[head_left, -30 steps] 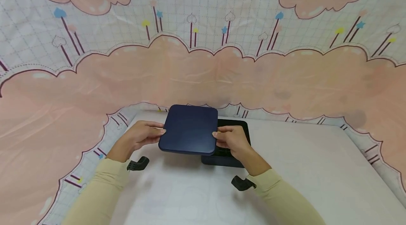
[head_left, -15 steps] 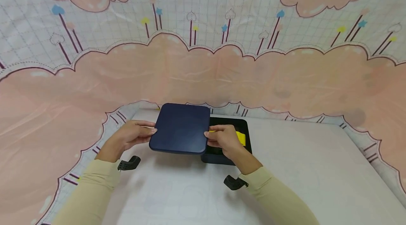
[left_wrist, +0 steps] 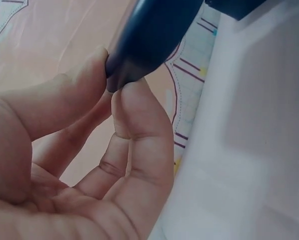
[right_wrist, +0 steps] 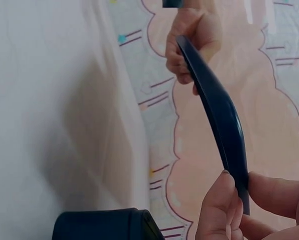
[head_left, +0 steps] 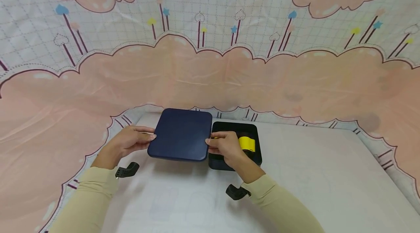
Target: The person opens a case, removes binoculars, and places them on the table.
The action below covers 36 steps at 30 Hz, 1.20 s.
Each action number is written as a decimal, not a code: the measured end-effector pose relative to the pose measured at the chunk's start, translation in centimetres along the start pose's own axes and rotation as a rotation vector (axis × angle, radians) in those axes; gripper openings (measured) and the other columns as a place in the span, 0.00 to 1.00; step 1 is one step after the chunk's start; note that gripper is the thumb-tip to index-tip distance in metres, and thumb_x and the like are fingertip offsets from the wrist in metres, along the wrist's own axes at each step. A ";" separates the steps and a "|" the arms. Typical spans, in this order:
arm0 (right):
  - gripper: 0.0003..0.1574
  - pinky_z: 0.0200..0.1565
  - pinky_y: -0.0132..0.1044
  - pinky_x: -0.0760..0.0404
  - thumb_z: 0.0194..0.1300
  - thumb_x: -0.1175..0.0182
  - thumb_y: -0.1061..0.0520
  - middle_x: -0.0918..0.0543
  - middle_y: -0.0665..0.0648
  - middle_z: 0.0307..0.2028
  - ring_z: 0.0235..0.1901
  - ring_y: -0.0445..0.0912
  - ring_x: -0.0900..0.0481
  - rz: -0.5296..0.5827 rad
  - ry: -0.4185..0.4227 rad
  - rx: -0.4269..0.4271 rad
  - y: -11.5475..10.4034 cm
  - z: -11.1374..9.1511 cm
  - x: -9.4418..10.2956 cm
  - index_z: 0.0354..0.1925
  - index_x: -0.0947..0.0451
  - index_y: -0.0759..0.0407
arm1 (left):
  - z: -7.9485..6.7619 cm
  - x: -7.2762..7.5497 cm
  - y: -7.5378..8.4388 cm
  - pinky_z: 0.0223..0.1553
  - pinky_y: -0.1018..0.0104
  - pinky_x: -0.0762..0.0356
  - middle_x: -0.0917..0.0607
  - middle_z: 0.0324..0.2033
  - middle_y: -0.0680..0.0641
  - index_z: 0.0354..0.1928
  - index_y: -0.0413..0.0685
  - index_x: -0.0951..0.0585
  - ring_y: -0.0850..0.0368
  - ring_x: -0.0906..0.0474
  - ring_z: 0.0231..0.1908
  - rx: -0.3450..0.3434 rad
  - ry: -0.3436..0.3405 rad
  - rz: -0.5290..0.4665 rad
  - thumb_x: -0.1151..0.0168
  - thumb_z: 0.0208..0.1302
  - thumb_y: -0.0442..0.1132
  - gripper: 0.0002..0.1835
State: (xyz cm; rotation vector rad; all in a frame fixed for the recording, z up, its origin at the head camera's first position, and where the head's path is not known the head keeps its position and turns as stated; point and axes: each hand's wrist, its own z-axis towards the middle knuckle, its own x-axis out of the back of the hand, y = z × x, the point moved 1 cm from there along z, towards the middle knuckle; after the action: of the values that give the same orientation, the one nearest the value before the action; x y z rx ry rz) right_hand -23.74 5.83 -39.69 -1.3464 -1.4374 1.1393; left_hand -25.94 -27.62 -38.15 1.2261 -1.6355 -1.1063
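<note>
A dark blue square lid point(head_left: 180, 134) is held up above the table, between both hands. My left hand point(head_left: 132, 140) pinches its left edge with the thumb on top and fingers below; the left wrist view shows this grip on the lid's rim point(left_wrist: 149, 45). At the opposite edge my right hand point(head_left: 228, 147) pinches the lid in the same way. Just right of the lid stands a dark box point(head_left: 257, 152) with its top uncovered. A yellow item point(head_left: 247, 144) lies inside it; its kind is unclear, and the right hand covers part of the interior.
The box and hands are over a white table point(head_left: 311, 174). Behind it hangs a cloth point(head_left: 279, 83) printed with pink clouds and candle-like shapes, also running along the left side. A black wrist device sits below each sleeve cuff.
Both hands have carried the lid leftward, off the box. More of the box's inside and the yellow item have come into sight; the box stays in place.
</note>
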 end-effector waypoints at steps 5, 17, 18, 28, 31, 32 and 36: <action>0.21 0.42 0.37 0.10 0.67 0.31 0.66 0.11 0.63 0.44 0.32 0.44 0.10 0.003 -0.017 0.002 0.5 0.0 -0.5 0.58 0.16 0.66 | -0.2 0.4 -0.2 0.40 0.69 0.12 0.10 0.34 0.56 0.65 0.30 0.24 0.63 0.13 0.34 -0.002 0.005 0.015 0.31 0.67 0.29 0.26; 0.24 0.41 0.36 0.10 0.67 0.31 0.65 0.10 0.65 0.44 0.30 0.43 0.11 -0.058 -0.025 0.032 1.0 0.0 -2.0 0.61 0.19 0.68 | -0.8 2.0 -0.6 0.41 0.70 0.13 0.10 0.35 0.57 0.54 0.45 0.14 0.64 0.14 0.35 -0.007 -0.032 0.002 0.33 0.68 0.29 0.14; 0.24 0.41 0.36 0.10 0.67 0.31 0.65 0.10 0.64 0.44 0.30 0.44 0.11 -0.064 -0.021 0.028 1.0 0.0 -2.2 0.61 0.19 0.68 | -0.8 2.0 -0.7 0.41 0.70 0.13 0.10 0.35 0.57 0.55 0.44 0.14 0.64 0.13 0.35 -0.005 -0.032 0.007 0.33 0.68 0.29 0.15; 0.22 0.42 0.35 0.10 0.67 0.30 0.63 0.13 0.62 0.41 0.30 0.43 0.11 -0.097 -0.001 0.017 1.6 0.0 -3.4 0.58 0.17 0.64 | -1.2 2.5 -1.1 0.42 0.69 0.12 0.10 0.35 0.58 0.64 0.35 0.20 0.64 0.13 0.36 0.019 -0.012 0.025 0.33 0.69 0.30 0.22; 0.21 0.43 0.36 0.10 0.67 0.30 0.62 0.13 0.61 0.40 0.30 0.44 0.11 -0.109 0.000 0.024 1.7 0.0 -3.7 0.58 0.17 0.64 | -1.2 2.7 -1.2 0.42 0.69 0.12 0.10 0.35 0.57 0.59 0.39 0.16 0.64 0.13 0.36 0.024 0.000 0.020 0.32 0.68 0.30 0.18; 0.22 0.43 0.36 0.10 0.67 0.30 0.62 0.13 0.61 0.39 0.30 0.44 0.11 -0.112 0.001 0.025 1.8 0.1 -3.7 0.58 0.17 0.63 | -1.2 2.8 -1.3 0.42 0.69 0.12 0.10 0.35 0.57 0.60 0.39 0.17 0.64 0.13 0.36 0.024 0.005 0.027 0.32 0.68 0.30 0.19; 0.22 0.43 0.36 0.10 0.67 0.29 0.61 0.12 0.59 0.38 0.30 0.44 0.11 -0.127 0.004 0.028 2.0 0.0 -4.2 0.58 0.17 0.63 | -1.3 3.0 -1.5 0.42 0.70 0.12 0.10 0.36 0.57 0.65 0.34 0.21 0.64 0.14 0.36 0.033 0.016 0.050 0.32 0.69 0.31 0.23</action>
State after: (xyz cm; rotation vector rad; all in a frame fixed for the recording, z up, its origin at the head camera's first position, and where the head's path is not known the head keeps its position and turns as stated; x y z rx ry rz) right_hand -23.00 1.68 -41.60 -1.2193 -1.4768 1.0702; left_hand -24.98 -30.99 -38.92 1.2059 -1.6691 -1.0397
